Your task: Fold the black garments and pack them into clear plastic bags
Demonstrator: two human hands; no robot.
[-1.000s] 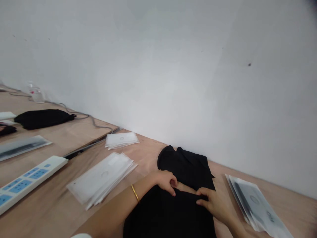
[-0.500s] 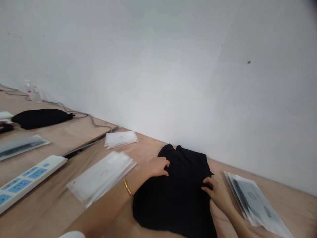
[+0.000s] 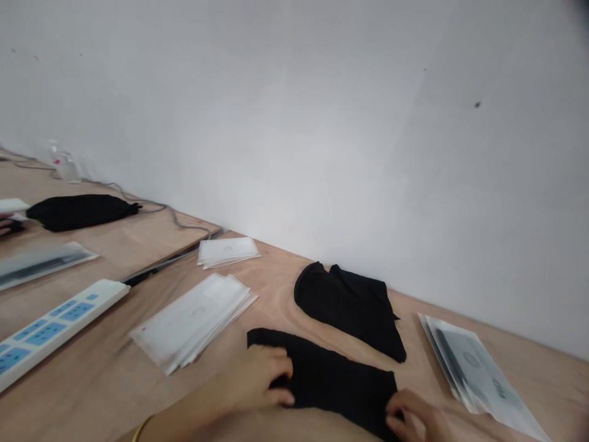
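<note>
A flat piece of black cloth (image 3: 334, 380) lies on the near part of the table, close to me. My left hand (image 3: 264, 374) has its fingers curled on the cloth's left side, thumb and fingers closing on it. At its right edge, my right hand (image 3: 411, 414) pinches the fabric; both hands are slightly blurred. Beyond this piece, against the wall, another black cloth (image 3: 347, 307) rests with a rounded left end and some creases. A strip of bare wood separates the two.
Clear plastic bags lie in a stack (image 3: 197, 319) and a smaller stack (image 3: 229, 252) on the left. Filled bags (image 3: 478, 368) sit at the right. A white power strip (image 3: 59, 331), black cloth (image 3: 83, 212), cable (image 3: 172, 215) and bottle (image 3: 67, 167) are further left. Another person's hand (image 3: 5, 224) shows at the left edge.
Both hands have come toward me with one black cloth, drawing it off the other, which stays by the wall. A gap of wood now shows between them.
</note>
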